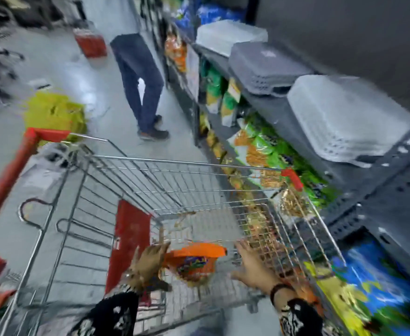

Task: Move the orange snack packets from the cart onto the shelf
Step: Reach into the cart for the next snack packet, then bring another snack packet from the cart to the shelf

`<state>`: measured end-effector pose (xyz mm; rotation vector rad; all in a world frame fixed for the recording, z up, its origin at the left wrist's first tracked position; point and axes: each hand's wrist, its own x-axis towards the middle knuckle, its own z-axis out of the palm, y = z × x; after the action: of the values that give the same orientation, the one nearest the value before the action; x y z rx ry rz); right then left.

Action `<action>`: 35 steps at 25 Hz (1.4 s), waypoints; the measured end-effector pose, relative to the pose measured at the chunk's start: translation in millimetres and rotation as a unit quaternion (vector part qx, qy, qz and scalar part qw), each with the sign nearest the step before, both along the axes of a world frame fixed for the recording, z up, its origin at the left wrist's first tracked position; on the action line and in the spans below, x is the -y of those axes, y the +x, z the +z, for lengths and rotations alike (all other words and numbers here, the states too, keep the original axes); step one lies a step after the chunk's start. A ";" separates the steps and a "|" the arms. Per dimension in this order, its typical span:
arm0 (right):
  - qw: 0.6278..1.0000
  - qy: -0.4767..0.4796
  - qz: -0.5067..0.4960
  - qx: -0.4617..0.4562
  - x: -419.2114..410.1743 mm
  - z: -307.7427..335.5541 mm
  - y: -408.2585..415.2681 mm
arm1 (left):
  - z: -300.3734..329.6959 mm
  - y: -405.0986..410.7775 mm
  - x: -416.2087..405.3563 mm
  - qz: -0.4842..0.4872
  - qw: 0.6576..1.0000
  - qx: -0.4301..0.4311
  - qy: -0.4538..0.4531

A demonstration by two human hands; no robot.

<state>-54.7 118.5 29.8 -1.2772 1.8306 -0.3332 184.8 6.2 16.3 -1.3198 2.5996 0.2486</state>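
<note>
Low inside silver wire shopping cart (pixel 150 180): crinkled orange foil snack packet (pixel 195 261), long axis crosswise, between spread, empty hands; left hand (pixel 150 263) touching, nearer; right hand (pixel 253 267) just beside.

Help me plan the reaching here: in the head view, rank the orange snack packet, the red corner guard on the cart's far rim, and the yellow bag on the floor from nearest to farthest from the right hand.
1. Orange snack packet: in the cart, just left of the right hand.
2. Red corner guard: on the cart's far rim, by the shelf.
3. Yellow bag: on the floor, far left beyond the cart.
</note>
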 end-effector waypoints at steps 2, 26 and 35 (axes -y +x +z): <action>0.997 0.079 0.018 0.001 23.9 -28.2 6.9 | -24.9 0.7 5.4 0.015 0.997 0.017 0.071; 0.955 0.092 -0.119 0.254 133.1 -158.7 -1.1 | -152.6 -66.8 73.0 0.389 0.755 -0.337 0.407; 0.961 -0.081 -0.161 0.211 52.7 16.7 -45.5 | 14.3 -116.2 35.3 0.176 0.795 -0.437 0.381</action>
<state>-100.3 65.8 46.6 -0.9179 1.6557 -0.8808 68.6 -29.0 30.6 -1.5048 2.2144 2.1461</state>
